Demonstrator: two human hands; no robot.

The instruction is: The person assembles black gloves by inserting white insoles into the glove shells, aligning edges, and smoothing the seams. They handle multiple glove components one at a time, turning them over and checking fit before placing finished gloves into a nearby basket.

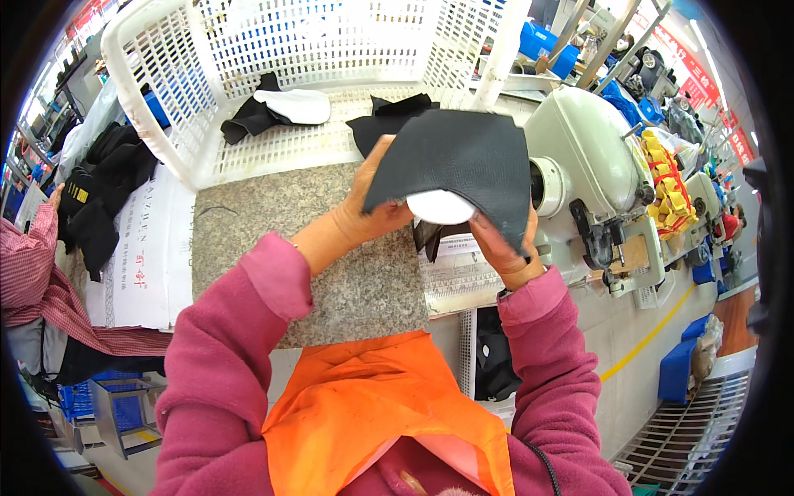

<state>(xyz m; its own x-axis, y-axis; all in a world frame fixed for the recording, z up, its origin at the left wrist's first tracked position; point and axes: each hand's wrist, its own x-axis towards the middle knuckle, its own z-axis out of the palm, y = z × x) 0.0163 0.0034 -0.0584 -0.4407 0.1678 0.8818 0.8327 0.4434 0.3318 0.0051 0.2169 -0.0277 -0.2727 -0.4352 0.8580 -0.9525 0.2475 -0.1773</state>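
Between my two hands is a black shoe upper, a curved sheet with a fine ribbed texture (455,153), held up above the work surface. A white rounded piece (440,207) shows under its lower edge. My left hand (370,200) grips the left side, its fingers partly hidden behind the black material. On the right side my right hand (506,248) holds the lower corner, thumb near the white piece. Two similar pieces lie in the white plastic basket: a black one with a white rounded part (294,106), and a black one (405,103) partly covered by the upper.
A speckled stone slab (306,248) lies beneath my forearms, with the white basket (203,157) beyond it. At right stands a pale green machine (579,149). On the left, a person in a checked sleeve (33,256) is beside black pieces (95,207) and a white carton (136,248).
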